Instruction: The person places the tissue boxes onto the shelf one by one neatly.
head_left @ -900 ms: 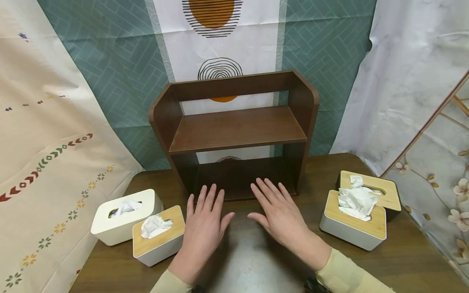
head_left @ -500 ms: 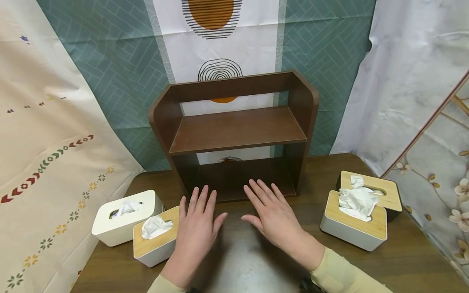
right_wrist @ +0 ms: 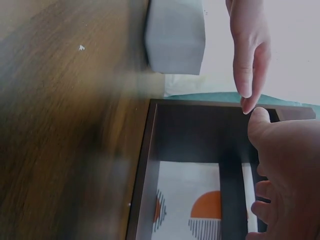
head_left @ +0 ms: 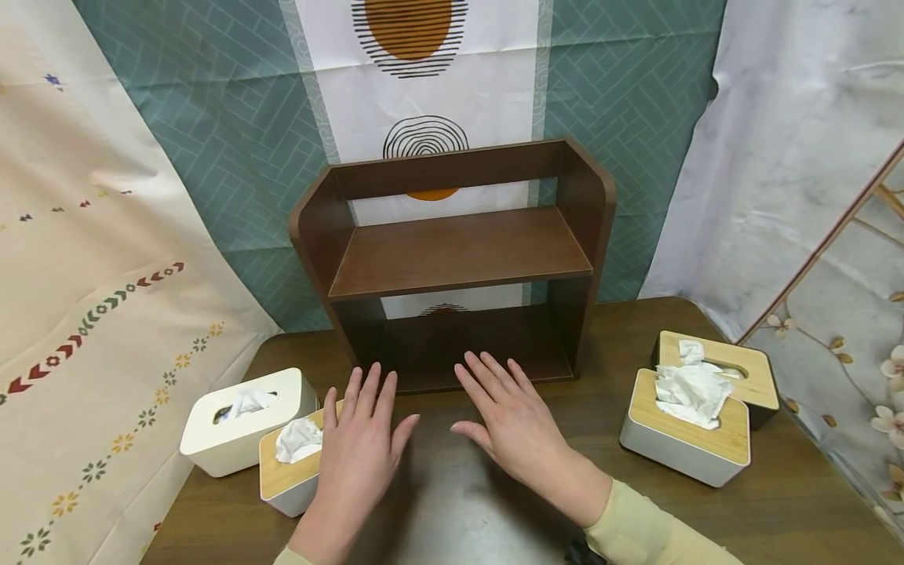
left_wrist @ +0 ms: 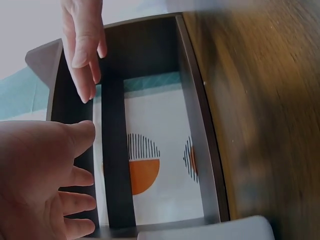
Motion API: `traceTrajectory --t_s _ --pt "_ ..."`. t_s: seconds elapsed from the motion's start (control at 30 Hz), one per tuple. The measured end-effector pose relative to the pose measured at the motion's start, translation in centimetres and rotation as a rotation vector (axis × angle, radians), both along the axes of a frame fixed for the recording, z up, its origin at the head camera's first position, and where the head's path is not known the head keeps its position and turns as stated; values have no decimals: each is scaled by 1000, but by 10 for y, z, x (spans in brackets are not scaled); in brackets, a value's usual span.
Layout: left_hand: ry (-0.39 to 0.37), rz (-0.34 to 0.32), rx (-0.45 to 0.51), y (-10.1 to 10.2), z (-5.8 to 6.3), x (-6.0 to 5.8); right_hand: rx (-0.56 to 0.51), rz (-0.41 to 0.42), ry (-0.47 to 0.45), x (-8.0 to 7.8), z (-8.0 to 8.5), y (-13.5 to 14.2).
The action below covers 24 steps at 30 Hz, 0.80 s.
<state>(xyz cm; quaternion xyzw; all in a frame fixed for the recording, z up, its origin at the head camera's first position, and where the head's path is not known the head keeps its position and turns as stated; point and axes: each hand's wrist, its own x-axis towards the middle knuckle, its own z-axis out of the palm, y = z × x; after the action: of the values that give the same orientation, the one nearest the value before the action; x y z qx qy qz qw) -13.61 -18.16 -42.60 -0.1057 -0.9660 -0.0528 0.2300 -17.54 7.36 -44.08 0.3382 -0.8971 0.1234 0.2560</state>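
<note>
The left hand (head_left: 359, 449) and right hand (head_left: 517, 428) — fingers extended, holding nothing — hung before a dark-brown, two-tier wooden shelf (head_left: 459, 249); the left partly hid a pale, rectangular tissue box (head_left: 284, 474) with a wooden lid.

No readable text, labels, brands or numbers.

Left hand (head_left: 360, 447) is blocking the right end of the near left bamboo-topped tissue box (head_left: 289, 471), and the near right tissue box (head_left: 688, 435) covers part of the black-sided one (head_left: 757, 377) behind it. Bench (head_left: 459, 518) loses its near edge in the head view. Dark thingy (head_left: 581, 552) by the right sleeve (head_left: 653, 522)? Too cut off to tell.
</note>
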Motion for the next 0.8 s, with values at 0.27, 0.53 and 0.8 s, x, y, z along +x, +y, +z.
traceTrajectory --t_s 0.27,0.53,0.8 --pt "4 29 36 -15 1 7 28 5 -36 4 2 -9" --pt "20 50 62 -26 1 13 40 9 -46 5 4 -17" --pt "80 43 71 -36 -1 17 60 13 -37 7 4 -25"
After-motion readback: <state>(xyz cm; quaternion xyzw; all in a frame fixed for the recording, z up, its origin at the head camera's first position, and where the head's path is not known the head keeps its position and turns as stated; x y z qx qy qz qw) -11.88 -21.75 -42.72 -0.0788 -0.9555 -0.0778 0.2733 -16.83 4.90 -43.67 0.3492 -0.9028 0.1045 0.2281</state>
